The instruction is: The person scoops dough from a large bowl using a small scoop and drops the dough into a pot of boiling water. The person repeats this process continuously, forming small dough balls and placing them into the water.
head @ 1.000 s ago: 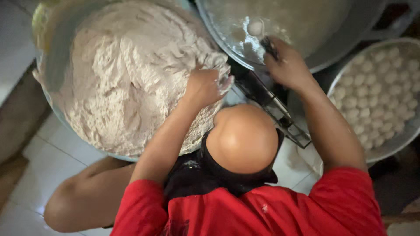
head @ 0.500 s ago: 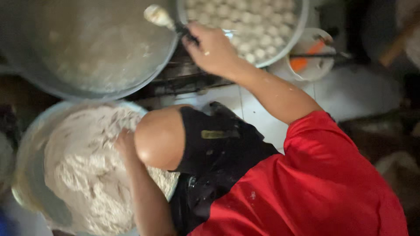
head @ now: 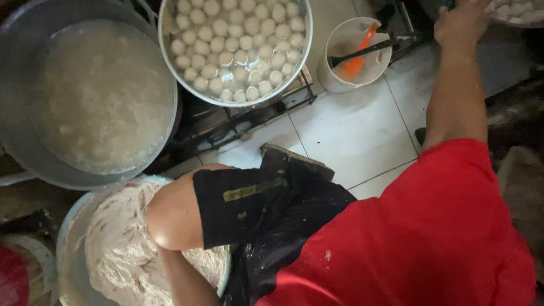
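The big wok-like pan [head: 96, 102] at the upper left is holding cloudy, steaming water, with a few pale lumps showing dimly under the surface. Next in size, the bowl of pale dough paste [head: 122, 255] is sitting at the lower left, partly hidden behind the person's bent knee. Above the middle, a round metal pot [head: 235, 48] is resting on a dark burner frame and is packed with white dough balls [head: 238, 42] floating in water. A small white bucket [head: 354, 54] is standing on the white floor tiles just right of the pot, with an orange scoop and a dark-handled tool leaning in it.

What is different from half a second ago — the right hand [head: 462, 22] was lifting a pale lump on a dark-handled tool above the pan and the pot, and now it is reaching far out to the upper right instead, fingers loosely spread, at the rim of another tray of white balls [head: 518, 8] (only a sliver is showing at the frame edge). I cannot tell whether it is gripping anything there. So the work appears to be shifting, for the moment, away from the pan to that tray.

The left hand is going down into the paste bowl — only the forearm is showing at the bottom edge, so its grip cannot be told.
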